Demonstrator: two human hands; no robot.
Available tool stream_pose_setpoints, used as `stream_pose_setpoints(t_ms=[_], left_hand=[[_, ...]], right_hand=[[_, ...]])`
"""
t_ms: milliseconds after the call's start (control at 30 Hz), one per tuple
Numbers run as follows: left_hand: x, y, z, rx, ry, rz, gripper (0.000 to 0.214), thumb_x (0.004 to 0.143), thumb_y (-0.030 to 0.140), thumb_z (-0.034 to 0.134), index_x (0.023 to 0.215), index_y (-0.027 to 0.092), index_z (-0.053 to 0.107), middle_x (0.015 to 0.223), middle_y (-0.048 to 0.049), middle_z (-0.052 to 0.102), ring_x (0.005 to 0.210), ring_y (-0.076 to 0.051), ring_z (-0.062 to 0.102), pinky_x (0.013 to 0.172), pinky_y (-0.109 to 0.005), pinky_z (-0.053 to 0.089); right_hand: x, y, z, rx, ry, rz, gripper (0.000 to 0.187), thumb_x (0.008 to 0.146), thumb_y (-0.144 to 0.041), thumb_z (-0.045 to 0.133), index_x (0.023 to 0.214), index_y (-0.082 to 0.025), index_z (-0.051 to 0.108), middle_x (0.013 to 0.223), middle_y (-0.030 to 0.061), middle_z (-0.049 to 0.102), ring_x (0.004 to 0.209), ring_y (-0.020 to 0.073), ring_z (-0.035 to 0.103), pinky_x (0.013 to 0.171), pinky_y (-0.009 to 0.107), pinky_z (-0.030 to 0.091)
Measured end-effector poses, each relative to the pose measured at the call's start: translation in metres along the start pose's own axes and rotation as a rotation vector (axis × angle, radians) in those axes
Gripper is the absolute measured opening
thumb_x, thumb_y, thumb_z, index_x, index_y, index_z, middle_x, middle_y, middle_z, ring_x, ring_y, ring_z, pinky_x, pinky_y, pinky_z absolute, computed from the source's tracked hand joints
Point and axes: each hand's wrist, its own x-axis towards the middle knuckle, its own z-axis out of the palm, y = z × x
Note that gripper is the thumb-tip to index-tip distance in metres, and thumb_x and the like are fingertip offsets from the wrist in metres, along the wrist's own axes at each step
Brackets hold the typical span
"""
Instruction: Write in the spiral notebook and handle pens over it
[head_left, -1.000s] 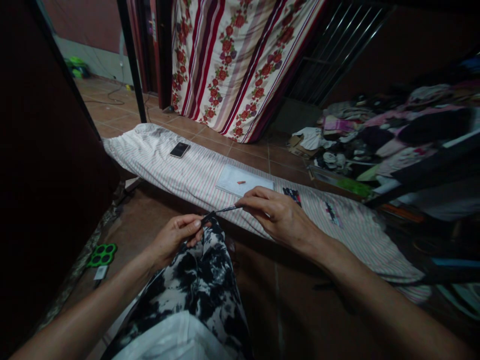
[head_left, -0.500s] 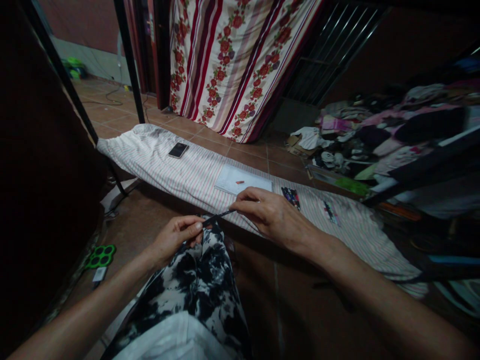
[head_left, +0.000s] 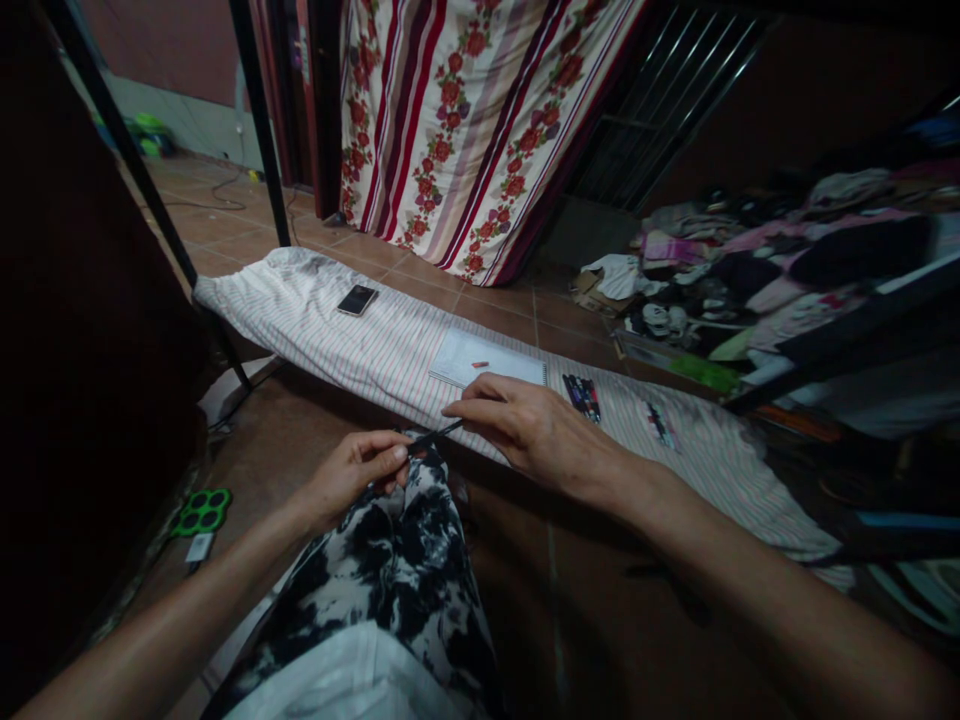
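A thin, dark, pen-like stick (head_left: 437, 435) spans the gap between my two hands, above my knees. My left hand (head_left: 364, 468) is closed, with thumb and fingers pinching its near end. The far end is at the fingertips of my right hand (head_left: 517, 420), which pinches it from above. The fingers hide both tips of the stick. Just beyond my right hand lies a spiral notebook (head_left: 517, 365) with a small orange-red piece (head_left: 480, 365) on its page.
A striped cloth (head_left: 300, 320) covers the long bench ahead. On it lie a phone (head_left: 357, 300), several dark pens (head_left: 582, 397) and a smaller group of slim items (head_left: 661, 425). A floral curtain (head_left: 457, 130) hangs behind; clothes (head_left: 750, 260) are heaped at right.
My right hand has shifted slightly left, toward my left hand, and less of the stick shows between them. My left hand stays almost where it was.
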Motion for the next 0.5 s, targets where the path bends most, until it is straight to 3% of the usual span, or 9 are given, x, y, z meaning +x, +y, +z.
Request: stream_pose_setpoints(t_ms=[167, 500], left_hand=[[0.0, 0.002, 0.001, 0.011, -0.033, 0.033, 0.03, 0.072, 0.039, 0.064, 0.082, 0.011, 0.066, 0.058, 0.0007, 0.056, 0.051, -0.008, 0.045, 0.049, -0.02, 0.03], [0.001, 0.002, 0.001, 0.006, -0.067, 0.038, 0.029, 0.073, 0.038, 0.064, 0.085, 0.012, 0.067, 0.061, -0.0005, 0.059, 0.055, -0.01, 0.048, 0.056, -0.022, 0.035]], right_hand=[[0.005, -0.001, 0.002, 0.012, 0.042, 0.022, 0.026, 0.084, -0.013, 0.049, 0.107, -0.016, 0.058, 0.088, 0.0067, 0.064, 0.08, 0.0164, 0.059, 0.069, 0.026, 0.044], [0.013, -0.004, -0.001, -0.01, 0.037, 0.025, 0.025, 0.079, -0.018, 0.058, 0.104, -0.018, 0.06, 0.082, 0.0056, 0.067, 0.078, 0.0183, 0.061, 0.071, 0.029, 0.044]])
